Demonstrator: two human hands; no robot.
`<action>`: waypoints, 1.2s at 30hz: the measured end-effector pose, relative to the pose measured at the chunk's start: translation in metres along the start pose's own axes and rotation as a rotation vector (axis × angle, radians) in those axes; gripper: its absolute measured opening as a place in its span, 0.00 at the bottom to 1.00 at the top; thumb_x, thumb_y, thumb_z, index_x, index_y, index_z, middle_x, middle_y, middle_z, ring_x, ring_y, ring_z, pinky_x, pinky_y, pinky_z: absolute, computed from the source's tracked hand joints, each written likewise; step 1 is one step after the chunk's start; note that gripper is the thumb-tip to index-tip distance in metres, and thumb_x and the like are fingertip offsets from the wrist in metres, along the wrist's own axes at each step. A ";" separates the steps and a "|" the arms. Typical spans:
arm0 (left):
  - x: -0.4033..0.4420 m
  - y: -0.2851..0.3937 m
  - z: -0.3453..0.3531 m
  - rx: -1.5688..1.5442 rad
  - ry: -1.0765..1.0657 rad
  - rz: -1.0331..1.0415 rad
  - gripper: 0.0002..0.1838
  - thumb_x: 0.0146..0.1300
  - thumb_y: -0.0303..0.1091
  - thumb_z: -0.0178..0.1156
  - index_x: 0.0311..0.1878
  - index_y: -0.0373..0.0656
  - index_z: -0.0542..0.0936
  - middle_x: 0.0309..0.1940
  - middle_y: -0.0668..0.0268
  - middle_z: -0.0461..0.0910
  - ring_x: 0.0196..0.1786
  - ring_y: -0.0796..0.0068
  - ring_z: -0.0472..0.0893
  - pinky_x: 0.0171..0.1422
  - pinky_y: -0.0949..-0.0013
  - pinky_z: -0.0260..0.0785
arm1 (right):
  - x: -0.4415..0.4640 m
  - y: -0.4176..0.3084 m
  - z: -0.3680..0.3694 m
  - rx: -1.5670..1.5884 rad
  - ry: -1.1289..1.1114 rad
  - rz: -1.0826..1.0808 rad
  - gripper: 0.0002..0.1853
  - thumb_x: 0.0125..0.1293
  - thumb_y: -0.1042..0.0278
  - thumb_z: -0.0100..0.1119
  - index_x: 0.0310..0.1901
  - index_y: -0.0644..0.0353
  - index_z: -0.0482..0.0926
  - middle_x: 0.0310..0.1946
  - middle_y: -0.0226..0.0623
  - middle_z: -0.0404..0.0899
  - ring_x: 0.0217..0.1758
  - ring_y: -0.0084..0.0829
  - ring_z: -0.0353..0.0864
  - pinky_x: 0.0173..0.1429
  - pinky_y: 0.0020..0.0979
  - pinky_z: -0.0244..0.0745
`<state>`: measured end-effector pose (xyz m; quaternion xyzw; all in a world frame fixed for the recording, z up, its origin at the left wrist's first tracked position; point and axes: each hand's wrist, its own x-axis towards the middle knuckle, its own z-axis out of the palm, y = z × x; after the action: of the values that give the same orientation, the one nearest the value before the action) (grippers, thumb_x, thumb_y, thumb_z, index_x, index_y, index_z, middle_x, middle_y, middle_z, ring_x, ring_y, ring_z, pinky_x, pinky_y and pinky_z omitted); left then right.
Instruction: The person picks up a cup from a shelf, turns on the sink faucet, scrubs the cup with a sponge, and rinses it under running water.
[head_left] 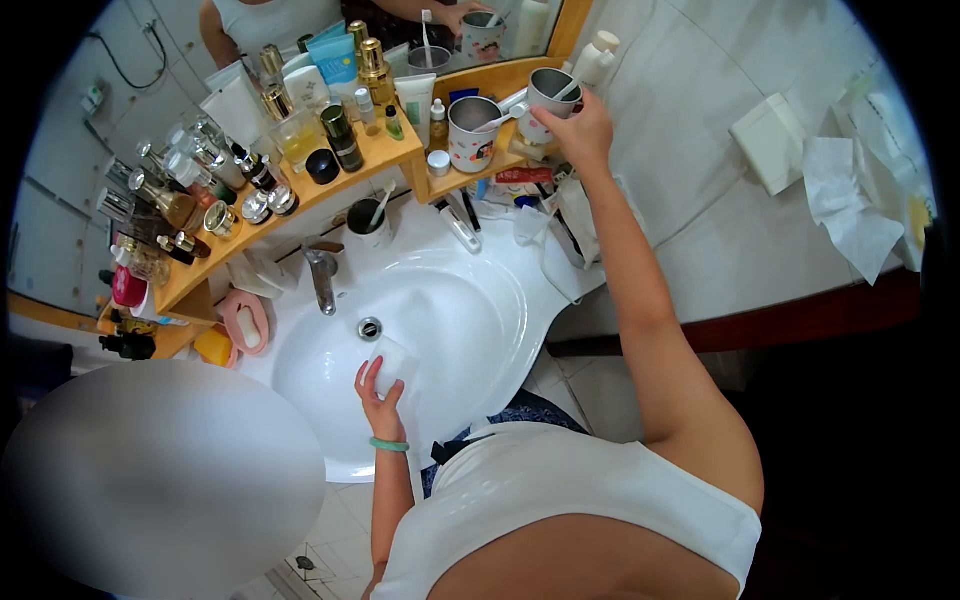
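My right hand (582, 132) reaches up to the wooden corner shelf (460, 182), its fingers closed around a patterned cup (538, 118) with a stick-like item in it. Just left of that stands a second patterned cup (472, 150) holding a toothbrush (496, 122). Low over the front of the white sink (500, 340), my left hand (380, 395) has its fingers curled around a soft white piece (397, 362). Whether that piece is tissue or cloth I cannot tell. A green bangle (389, 444) circles the left wrist.
Bottles and tubes crowd the wooden shelf (385, 160) below the mirror (190, 50). A faucet (321, 280) and another cup (369, 225) stand at the sink's back. Soap sits in a pink dish (238, 312) at left. White paper (850, 205) hangs on the right wall.
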<state>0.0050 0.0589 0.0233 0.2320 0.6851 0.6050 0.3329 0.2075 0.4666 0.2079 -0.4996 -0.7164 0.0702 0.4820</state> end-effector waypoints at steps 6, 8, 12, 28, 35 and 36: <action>-0.002 0.004 0.000 -0.067 0.022 -0.006 0.29 0.46 0.21 0.60 0.57 0.44 0.75 0.64 0.61 0.56 0.68 0.64 0.59 0.71 0.61 0.52 | -0.002 0.000 0.002 0.038 0.042 0.068 0.30 0.39 0.51 0.76 0.42 0.61 0.78 0.39 0.45 0.80 0.43 0.42 0.80 0.47 0.39 0.74; -0.002 0.004 -0.001 -0.047 0.021 -0.010 0.29 0.46 0.21 0.59 0.57 0.44 0.75 0.65 0.61 0.56 0.68 0.63 0.59 0.70 0.62 0.52 | -0.004 -0.002 -0.003 0.150 -0.106 0.172 0.32 0.38 0.53 0.77 0.43 0.63 0.77 0.42 0.47 0.80 0.46 0.43 0.80 0.49 0.39 0.74; -0.002 0.010 0.000 -0.023 0.029 -0.017 0.29 0.46 0.19 0.58 0.57 0.44 0.75 0.64 0.61 0.56 0.68 0.63 0.59 0.69 0.62 0.56 | -0.026 0.018 0.007 0.108 -0.214 0.193 0.36 0.36 0.57 0.79 0.48 0.65 0.74 0.43 0.48 0.80 0.48 0.45 0.80 0.50 0.39 0.74; -0.004 0.009 0.004 -0.095 -0.003 -0.058 0.31 0.47 0.16 0.52 0.59 0.42 0.73 0.65 0.63 0.55 0.65 0.67 0.63 0.62 0.64 0.66 | -0.048 0.041 0.053 -0.013 -0.163 0.169 0.24 0.41 0.65 0.75 0.39 0.66 0.76 0.32 0.45 0.82 0.36 0.42 0.83 0.43 0.36 0.77; -0.006 0.007 0.004 -0.121 0.002 -0.071 0.31 0.46 0.18 0.50 0.60 0.42 0.73 0.66 0.63 0.54 0.65 0.67 0.63 0.62 0.61 0.66 | -0.044 0.037 0.064 -0.017 -0.128 0.167 0.25 0.39 0.63 0.76 0.37 0.66 0.76 0.31 0.46 0.82 0.36 0.42 0.83 0.42 0.36 0.77; -0.006 0.008 0.005 -0.117 0.003 -0.067 0.31 0.46 0.18 0.50 0.60 0.42 0.73 0.66 0.63 0.54 0.65 0.67 0.63 0.62 0.61 0.66 | -0.043 0.037 0.066 -0.042 -0.122 0.159 0.25 0.38 0.63 0.77 0.37 0.66 0.77 0.31 0.46 0.82 0.36 0.42 0.83 0.43 0.36 0.77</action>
<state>0.0117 0.0589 0.0318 0.1879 0.6565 0.6329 0.3649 0.1829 0.4761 0.1250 -0.5596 -0.7039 0.1236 0.4197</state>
